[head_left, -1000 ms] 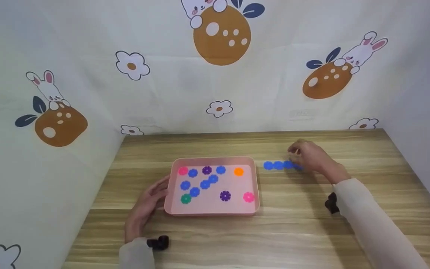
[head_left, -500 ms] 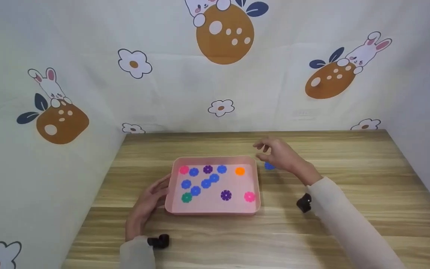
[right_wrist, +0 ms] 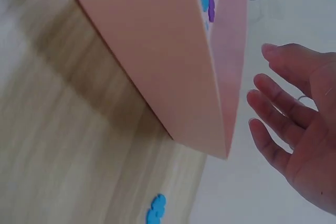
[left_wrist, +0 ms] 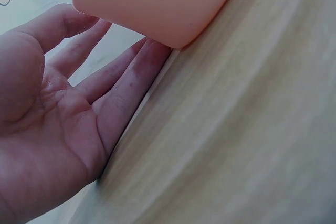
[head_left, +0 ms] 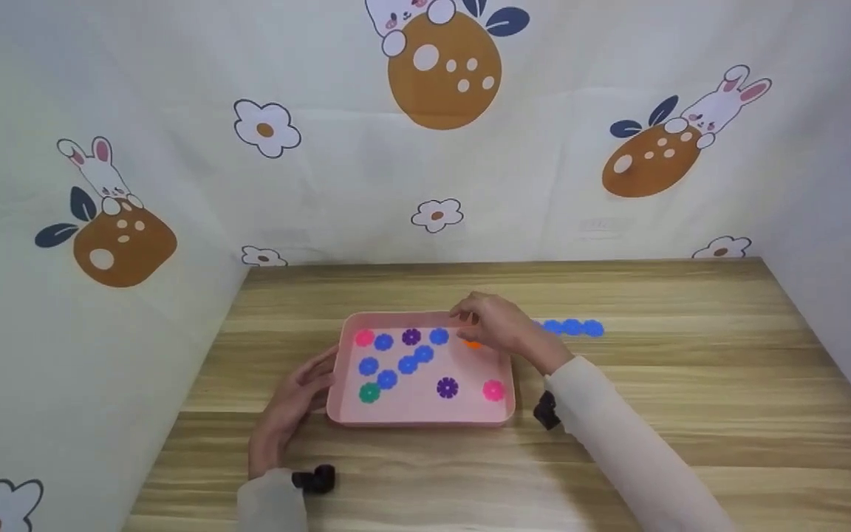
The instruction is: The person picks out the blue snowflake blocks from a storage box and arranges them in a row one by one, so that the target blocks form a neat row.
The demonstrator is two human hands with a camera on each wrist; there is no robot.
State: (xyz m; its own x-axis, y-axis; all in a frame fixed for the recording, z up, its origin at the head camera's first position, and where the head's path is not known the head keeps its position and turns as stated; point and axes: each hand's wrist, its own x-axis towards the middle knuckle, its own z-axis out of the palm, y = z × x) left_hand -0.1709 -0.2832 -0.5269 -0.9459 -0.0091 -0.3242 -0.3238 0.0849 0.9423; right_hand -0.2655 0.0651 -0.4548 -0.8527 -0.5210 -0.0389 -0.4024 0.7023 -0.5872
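A shallow pink tray (head_left: 425,424) holds several flower-shaped plastic discs: blue, purple, pink, green and an orange one (head_left: 473,343). My left hand (head_left: 294,399) rests against the tray's left side, its fingers fairly straight; in the left wrist view the fingertips meet the pink wall. Above the tray's back right corner hovers my right hand (head_left: 499,325), partly covering the orange disc. Nothing shows between its loosely bent fingers in the right wrist view. On the wood to the right lies a row of blue discs (head_left: 573,327), its left end hidden by my right hand.
The tray stands on a wooden tabletop (head_left: 662,414). Behind it hangs a pale cloth (head_left: 337,185) printed with rabbits, orange fruit and flowers, and similar cloth walls rise at both sides.
My right hand has moved left from the row of blue discs to above the tray's back right corner, uncovering the row's right end. My left hand has stayed at the tray.
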